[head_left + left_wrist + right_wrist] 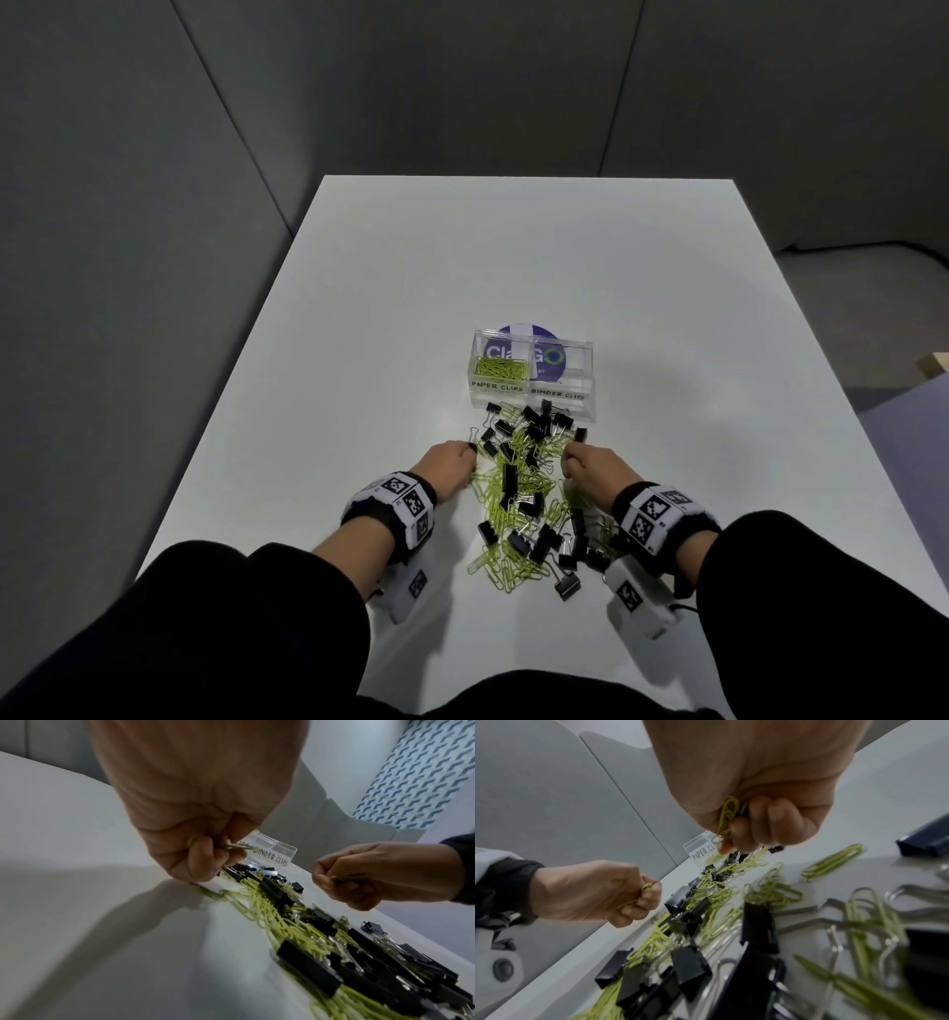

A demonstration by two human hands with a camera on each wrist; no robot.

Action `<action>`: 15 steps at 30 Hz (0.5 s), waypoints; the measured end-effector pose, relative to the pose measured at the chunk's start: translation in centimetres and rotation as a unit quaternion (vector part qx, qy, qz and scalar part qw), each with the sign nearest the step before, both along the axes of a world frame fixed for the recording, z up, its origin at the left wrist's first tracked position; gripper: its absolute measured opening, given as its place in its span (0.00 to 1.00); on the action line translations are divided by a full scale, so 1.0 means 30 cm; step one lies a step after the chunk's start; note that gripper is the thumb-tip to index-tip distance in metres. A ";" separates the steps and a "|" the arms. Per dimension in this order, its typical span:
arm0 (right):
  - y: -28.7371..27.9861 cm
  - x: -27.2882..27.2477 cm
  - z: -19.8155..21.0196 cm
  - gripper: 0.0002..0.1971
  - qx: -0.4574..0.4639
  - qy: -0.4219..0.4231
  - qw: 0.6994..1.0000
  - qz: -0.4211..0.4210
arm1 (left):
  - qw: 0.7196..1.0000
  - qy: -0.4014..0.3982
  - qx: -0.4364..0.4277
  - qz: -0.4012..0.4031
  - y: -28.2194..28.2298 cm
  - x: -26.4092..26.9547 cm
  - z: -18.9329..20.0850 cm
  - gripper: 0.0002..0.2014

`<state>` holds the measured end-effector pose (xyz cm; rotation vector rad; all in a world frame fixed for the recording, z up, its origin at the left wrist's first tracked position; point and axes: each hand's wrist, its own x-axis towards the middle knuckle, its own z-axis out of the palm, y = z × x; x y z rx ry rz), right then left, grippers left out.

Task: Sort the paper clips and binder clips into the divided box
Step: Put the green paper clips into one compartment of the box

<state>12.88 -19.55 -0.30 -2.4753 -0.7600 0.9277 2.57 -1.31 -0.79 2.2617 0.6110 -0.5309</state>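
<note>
Both fists full: my left hand (448, 465) and right hand (595, 470) each clench yellow-green wire paper clips (727, 815), bunched to save trips, while black metal binder clips (513, 478) wait mid-frame below the clear divided plastic box (531, 393)

This looks like an office or a test booth set up in one: a plain white surface (462, 267) stands enclosed by grey fabric-covered partition panels (154, 154) of the kind that divide workstations. In the left wrist view a wall panel with a blue-and-white repeating pattern (416, 770) rises behind the grey dividers. Office stationery fits the setting, with a clear divided box (531, 377) hand-labelled "PAPER CLIPS" and "BINDER CLIPS" resting on a round purple sticker (524, 334).
</note>
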 end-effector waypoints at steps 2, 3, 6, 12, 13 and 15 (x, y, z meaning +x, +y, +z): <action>0.000 -0.005 -0.007 0.09 0.015 0.014 1.000 0.000 | 1.000 0.007 -0.004 0.000 0.005 -0.007 -0.011 0.17; -0.001 -0.007 -0.010 0.11 0.021 0.017 1.000 0.000 | 1.000 0.008 -0.014 0.010 0.007 -0.012 -0.016 0.18; -0.002 -0.010 -0.007 0.16 0.017 0.010 0.999 0.026 | 1.000 0.001 -0.006 0.009 0.012 -0.025 -0.022 0.18; 0.011 -0.019 0.007 0.20 0.004 -0.019 0.999 0.048 | 1.000 -0.006 -0.025 0.008 0.025 -0.040 -0.018 0.15; 0.012 -0.019 0.007 0.20 0.005 -0.012 0.999 0.041 | 1.000 -0.002 -0.029 0.010 0.033 -0.043 -0.019 0.15; 0.014 -0.015 0.014 0.17 0.017 -0.002 1.000 0.025 | 1.000 0.002 -0.017 0.006 0.050 -0.047 -0.015 0.16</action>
